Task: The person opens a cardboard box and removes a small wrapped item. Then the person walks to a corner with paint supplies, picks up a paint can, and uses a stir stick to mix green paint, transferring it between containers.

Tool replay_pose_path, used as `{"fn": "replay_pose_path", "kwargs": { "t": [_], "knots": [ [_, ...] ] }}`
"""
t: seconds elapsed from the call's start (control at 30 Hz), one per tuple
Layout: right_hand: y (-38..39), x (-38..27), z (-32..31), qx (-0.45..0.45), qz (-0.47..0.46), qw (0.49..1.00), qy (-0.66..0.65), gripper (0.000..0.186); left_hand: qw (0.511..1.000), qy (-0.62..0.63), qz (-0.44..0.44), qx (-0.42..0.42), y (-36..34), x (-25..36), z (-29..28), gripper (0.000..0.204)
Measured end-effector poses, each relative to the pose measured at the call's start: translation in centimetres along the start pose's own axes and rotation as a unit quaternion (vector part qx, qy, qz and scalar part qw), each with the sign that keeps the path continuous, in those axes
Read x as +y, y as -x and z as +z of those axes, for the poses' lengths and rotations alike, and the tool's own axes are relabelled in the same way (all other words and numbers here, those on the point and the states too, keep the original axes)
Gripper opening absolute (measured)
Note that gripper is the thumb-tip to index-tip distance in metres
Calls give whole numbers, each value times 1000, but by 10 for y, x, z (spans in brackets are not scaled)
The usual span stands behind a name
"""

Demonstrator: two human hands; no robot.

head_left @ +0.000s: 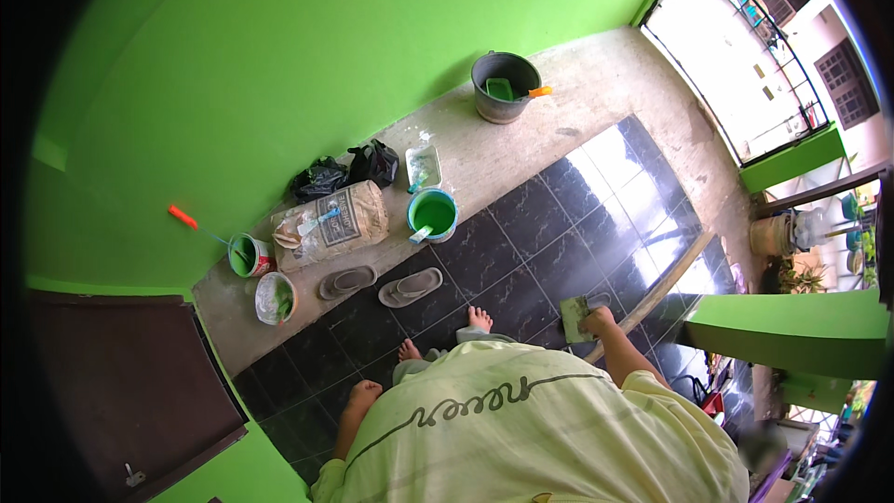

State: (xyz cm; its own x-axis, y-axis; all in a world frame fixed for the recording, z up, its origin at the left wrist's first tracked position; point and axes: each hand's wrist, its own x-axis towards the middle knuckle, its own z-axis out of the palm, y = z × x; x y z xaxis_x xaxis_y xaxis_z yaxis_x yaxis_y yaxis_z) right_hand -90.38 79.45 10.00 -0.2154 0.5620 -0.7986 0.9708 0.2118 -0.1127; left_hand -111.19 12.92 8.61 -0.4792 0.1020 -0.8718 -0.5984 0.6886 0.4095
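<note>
My right hand (598, 320), off to the right of my body, is closed around a flat rectangular scraper (574, 319) smeared with green. Its handle is mostly hidden by my fingers. On the other side, my left hand (365, 394) hangs low with curled fingers, and nothing shows in it. In front of my bare feet (480, 319) stands a bucket of green paint (433, 212), with a paint-coated brush (422, 234) on its rim. A pair of grey sandals (411, 288) lies nearer my left foot.
Along the green wall (307, 47) stand a dark bucket (503, 84), a white tray (423, 168), black plastic bags (372, 164), a paper sack (340, 224), a small paint pail (250, 256) and a white tub (276, 298). A wooden pole (666, 281) slants across the right side.
</note>
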Motion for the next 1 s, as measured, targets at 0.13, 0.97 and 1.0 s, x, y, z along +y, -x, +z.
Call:
{"fn": "replay_pose_path", "kwargs": {
  "t": [0.13, 0.97, 1.0],
  "knots": [
    [-30, 24, 9, 1, -22, 996, 86, 35, 999, 12, -9, 37, 16, 21, -4, 12],
    [-63, 23, -27, 9, -55, 998, -42, 26, 999, -42, -2, 7, -13, 26, 50, 28],
    [-64, 14, -22, -4, -48, 998, -41, 26, 999, -42, -5, 33, -15, 12, 48, 26]
  ]
}}
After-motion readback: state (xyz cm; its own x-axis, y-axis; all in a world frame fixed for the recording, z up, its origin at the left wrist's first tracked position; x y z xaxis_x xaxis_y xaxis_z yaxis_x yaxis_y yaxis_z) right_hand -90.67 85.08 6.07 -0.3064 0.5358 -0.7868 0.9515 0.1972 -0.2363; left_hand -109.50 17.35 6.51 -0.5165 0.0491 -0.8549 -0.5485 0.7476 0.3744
